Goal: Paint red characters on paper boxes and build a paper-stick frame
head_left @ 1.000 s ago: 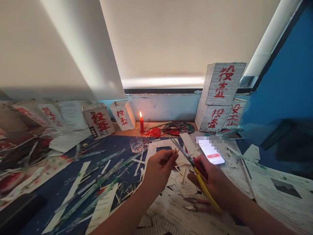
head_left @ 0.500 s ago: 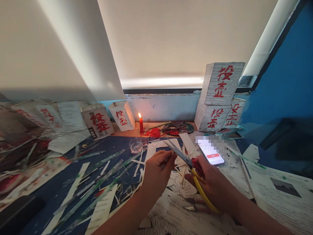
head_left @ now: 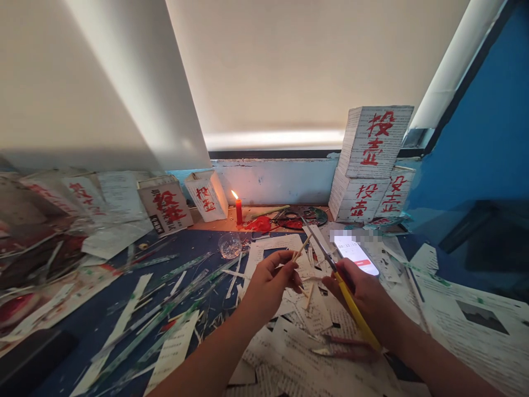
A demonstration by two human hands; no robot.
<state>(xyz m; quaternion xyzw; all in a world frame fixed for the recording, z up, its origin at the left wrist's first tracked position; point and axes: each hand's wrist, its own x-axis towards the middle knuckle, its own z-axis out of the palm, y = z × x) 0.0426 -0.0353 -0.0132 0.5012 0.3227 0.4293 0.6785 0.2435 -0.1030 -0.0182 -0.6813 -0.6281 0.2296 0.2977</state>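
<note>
Pinches a thin pale stick (head_left: 303,246) in the left hand (head_left: 270,280), slanting its long axis forward and right; grips scissors (head_left: 346,292) in the right hand (head_left: 366,295), just right of the stick, pointing them forward-left across its line.

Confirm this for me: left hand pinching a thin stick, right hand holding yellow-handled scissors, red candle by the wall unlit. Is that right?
Not quite: the red candle is lit; the head view shows a flame at its top. The rest stands: the left hand pinches a thin stick, and the right hand holds the yellow-handled scissors.
</note>
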